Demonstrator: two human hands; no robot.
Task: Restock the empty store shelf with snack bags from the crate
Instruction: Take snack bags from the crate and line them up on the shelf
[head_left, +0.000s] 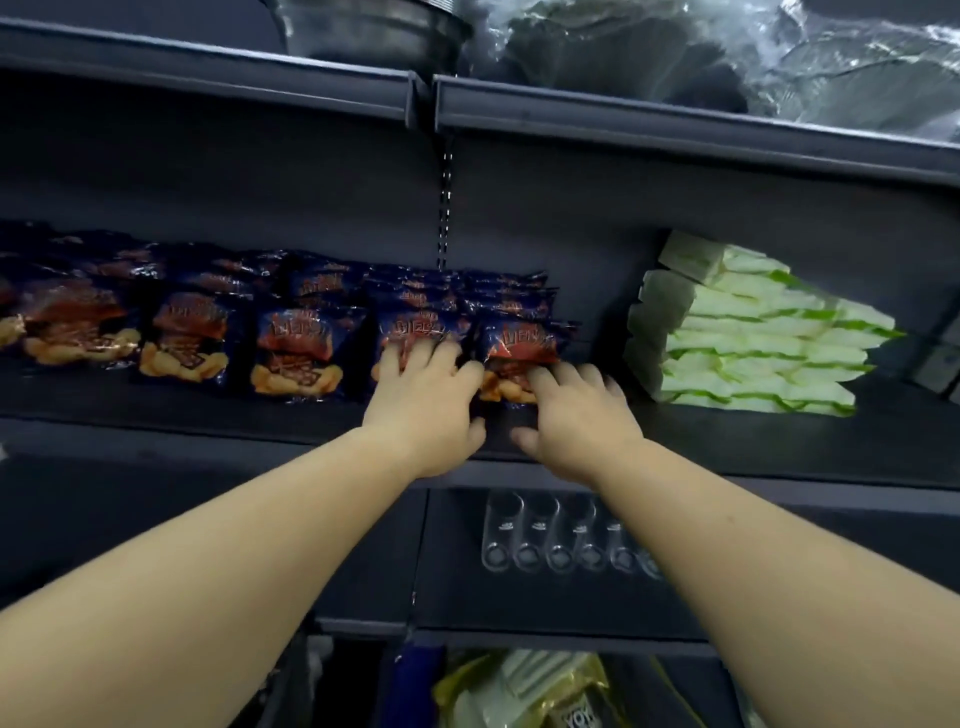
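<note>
Your two bare forearms fill the bottom of the view and reach up to the middle shelf (156, 410). Your left hand (426, 400) lies flat with its fingers spread on the front of one dark blue snack bag (410, 332), its grip loose and pinching nothing. Your right hand (576, 410) rests just beside it, fingers straight and fanned against the lower edge of the rightmost snack bag (519, 343); that grip is also spread, not closed round the bag. Both bags stand upright at the right end of a row of matching snack bags (187, 338) that runs left along the shelf, with more of them stacked behind. To the right of the row, a little apart, sits a tilted stack of white and green packets (753, 348). Above, the upper shelf (675, 119) carries crinkled clear plastic wrap (727, 47). Below your hands, clear plastic hooks (561, 535) hang in a line under the shelf edge. Lowest of all, between your arms, you can see yellow and white packaging (524, 686), too blurred to read.
</note>
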